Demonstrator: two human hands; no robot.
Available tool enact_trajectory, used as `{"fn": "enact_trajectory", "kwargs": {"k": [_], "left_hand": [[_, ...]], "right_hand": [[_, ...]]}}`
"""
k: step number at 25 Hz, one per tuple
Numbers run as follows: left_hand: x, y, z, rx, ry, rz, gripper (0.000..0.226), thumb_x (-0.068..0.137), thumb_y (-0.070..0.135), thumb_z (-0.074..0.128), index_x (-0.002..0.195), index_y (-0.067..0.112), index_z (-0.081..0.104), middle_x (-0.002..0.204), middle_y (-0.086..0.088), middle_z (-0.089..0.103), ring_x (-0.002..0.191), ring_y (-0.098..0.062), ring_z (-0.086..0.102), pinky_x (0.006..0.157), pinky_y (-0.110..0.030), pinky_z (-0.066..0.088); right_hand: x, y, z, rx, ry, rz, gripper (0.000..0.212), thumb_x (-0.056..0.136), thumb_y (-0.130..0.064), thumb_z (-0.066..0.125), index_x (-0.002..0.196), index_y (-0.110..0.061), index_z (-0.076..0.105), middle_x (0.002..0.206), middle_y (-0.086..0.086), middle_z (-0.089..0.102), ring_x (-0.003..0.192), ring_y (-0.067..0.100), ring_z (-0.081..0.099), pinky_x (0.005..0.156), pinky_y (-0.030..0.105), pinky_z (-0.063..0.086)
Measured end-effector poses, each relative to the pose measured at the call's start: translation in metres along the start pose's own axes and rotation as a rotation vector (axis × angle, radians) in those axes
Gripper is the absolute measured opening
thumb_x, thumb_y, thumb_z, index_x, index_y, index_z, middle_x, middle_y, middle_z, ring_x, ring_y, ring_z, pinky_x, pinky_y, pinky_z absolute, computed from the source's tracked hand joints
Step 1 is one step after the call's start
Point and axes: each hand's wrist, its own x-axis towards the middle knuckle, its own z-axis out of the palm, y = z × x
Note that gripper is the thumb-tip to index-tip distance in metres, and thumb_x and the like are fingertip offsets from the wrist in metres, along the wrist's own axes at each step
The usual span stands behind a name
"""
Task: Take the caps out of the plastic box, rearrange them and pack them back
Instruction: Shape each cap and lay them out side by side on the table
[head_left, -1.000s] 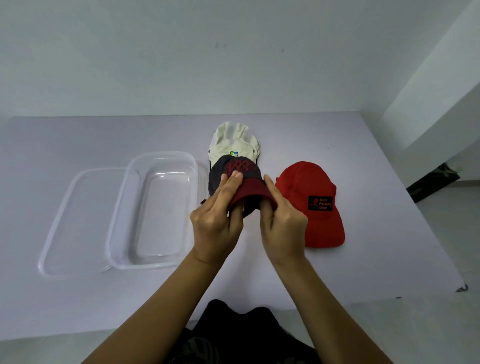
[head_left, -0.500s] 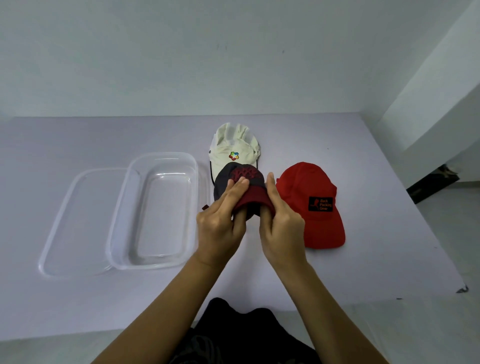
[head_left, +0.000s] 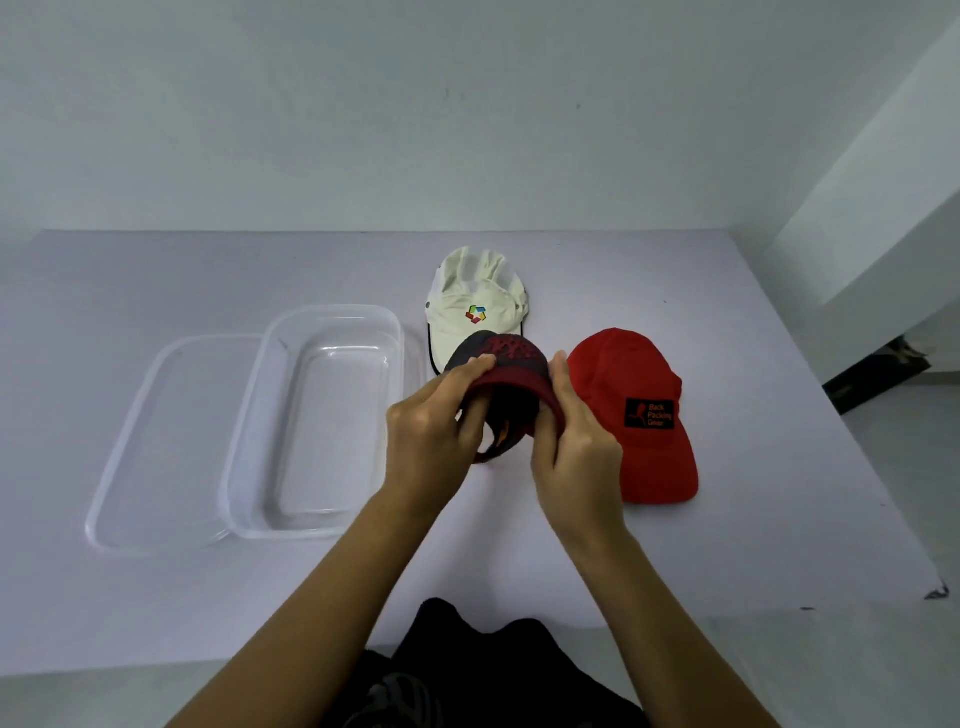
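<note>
The dark maroon cap (head_left: 498, 354) is held over the tabletop (head_left: 727, 519) between both hands, overlapping the near edge of the white cap (head_left: 472, 306) and just beside the red cap (head_left: 639, 405). Both forearms are stretched forward and angled inward. The left hand (head_left: 427, 441) is curled round the cap's left edge and the right hand (head_left: 582, 447) round its right edge, so each grip is clamped on it. The clear plastic box (head_left: 249, 452) is seen to the left, touching its lid (head_left: 156, 441).

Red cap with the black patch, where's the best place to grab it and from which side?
The red cap lies flat, crown collapsed, with its brim pointing toward the camera. Pinch the brim from the near edge, probably; it looks the stiffest part and nothing covers it.
</note>
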Motion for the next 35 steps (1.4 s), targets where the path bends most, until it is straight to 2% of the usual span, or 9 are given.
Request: {"fn": "enact_trajectory", "kwargs": {"k": [4, 11, 14, 17, 21, 24, 27, 31, 35], "left_hand": [[0.013, -0.016, -0.011, 0.118, -0.124, 0.113, 0.034, 0.081, 0.0, 0.06, 0.114, 0.001, 0.068, 0.109, -0.016, 0.072, 0.093, -0.022, 0.071, 0.078, -0.018, 0.049], [0.003, 0.005, -0.006, -0.14, 0.043, -0.241, 0.051, 0.072, -0.019, 0.056, 0.118, 0.002, 0.064, 0.091, -0.005, 0.072, 0.077, -0.001, 0.061, 0.071, 0.001, 0.041], [0.013, -0.011, -0.022, -0.133, -0.189, -0.069, 0.062, 0.07, -0.01, 0.059, 0.129, 0.01, 0.055, 0.135, -0.004, 0.054, 0.121, 0.003, 0.049, 0.094, -0.004, 0.037], [0.017, -0.017, -0.04, -0.462, -0.582, -0.246, 0.085, 0.062, 0.008, 0.051, 0.144, 0.027, 0.034, 0.153, 0.007, 0.03, 0.14, 0.0, 0.028, 0.107, -0.011, 0.03], [0.043, -0.026, -0.023, -0.699, -0.432, -0.854, 0.041, 0.097, 0.03, 0.043, 0.138, 0.034, 0.038, 0.133, 0.019, 0.046, 0.125, 0.006, 0.044, 0.098, -0.013, 0.035], [0.062, -0.045, 0.003, -0.774, -0.676, -1.174, 0.065, 0.091, 0.065, 0.029, 0.132, 0.019, 0.049, 0.128, 0.002, 0.059, 0.119, -0.014, 0.056, 0.097, -0.03, 0.043], [0.058, -0.055, 0.016, -0.824, -0.766, -1.19, 0.059, 0.089, 0.062, 0.038, 0.129, 0.021, 0.056, 0.126, -0.001, 0.065, 0.115, -0.016, 0.061, 0.097, -0.033, 0.046], [0.051, -0.059, 0.017, -0.891, -0.528, -1.238, 0.036, 0.091, 0.036, 0.055, 0.107, 0.007, 0.068, 0.103, -0.01, 0.073, 0.095, -0.021, 0.069, 0.083, -0.03, 0.056], [0.038, -0.055, 0.015, -0.896, -0.54, -1.137, 0.036, 0.095, 0.025, 0.047, 0.075, 0.016, 0.075, 0.077, -0.002, 0.075, 0.07, -0.012, 0.071, 0.067, -0.021, 0.058]], "right_hand": [[0.008, 0.018, -0.01, -0.083, 0.012, -0.064, 0.048, 0.091, -0.017, 0.041, 0.133, 0.006, 0.043, 0.115, 0.024, 0.065, 0.089, 0.032, 0.07, 0.088, 0.015, 0.042], [0.015, 0.009, -0.003, -0.099, 0.057, -0.184, 0.045, 0.089, -0.01, 0.043, 0.13, 0.01, 0.043, 0.126, 0.025, 0.058, 0.105, 0.034, 0.065, 0.097, 0.02, 0.04], [0.021, 0.025, -0.014, -0.106, 0.045, -0.21, 0.044, 0.09, -0.005, 0.046, 0.132, 0.007, 0.043, 0.131, 0.022, 0.055, 0.116, 0.03, 0.058, 0.102, 0.008, 0.034], [0.016, 0.034, -0.023, -0.099, 0.057, -0.239, 0.042, 0.089, -0.003, 0.046, 0.13, 0.006, 0.046, 0.133, 0.019, 0.054, 0.12, 0.025, 0.054, 0.104, 0.014, 0.038], [0.003, 0.035, -0.02, -0.12, 0.024, -0.318, 0.044, 0.086, 0.002, 0.041, 0.129, 0.003, 0.047, 0.133, 0.014, 0.052, 0.122, 0.023, 0.052, 0.103, 0.024, 0.043], [-0.01, 0.037, -0.017, -0.114, -0.019, -0.286, 0.049, 0.084, 0.002, 0.038, 0.132, -0.003, 0.045, 0.136, 0.009, 0.049, 0.127, 0.025, 0.048, 0.104, 0.025, 0.041], [-0.02, 0.043, -0.017, -0.113, -0.091, -0.231, 0.058, 0.079, 0.003, 0.036, 0.135, -0.012, 0.042, 0.139, 0.007, 0.047, 0.132, 0.025, 0.042, 0.105, 0.026, 0.039], [-0.029, 0.063, -0.027, -0.043, -0.492, -0.19, 0.098, 0.065, 0.016, 0.043, 0.144, -0.04, 0.025, 0.155, -0.009, 0.023, 0.142, 0.011, 0.024, 0.104, 0.012, 0.034], [-0.009, 0.084, -0.039, 0.507, -0.596, 0.343, 0.08, 0.083, 0.01, 0.045, 0.139, -0.043, 0.023, 0.153, -0.017, 0.024, 0.14, 0.001, 0.023, 0.11, 0.018, 0.031]]}}
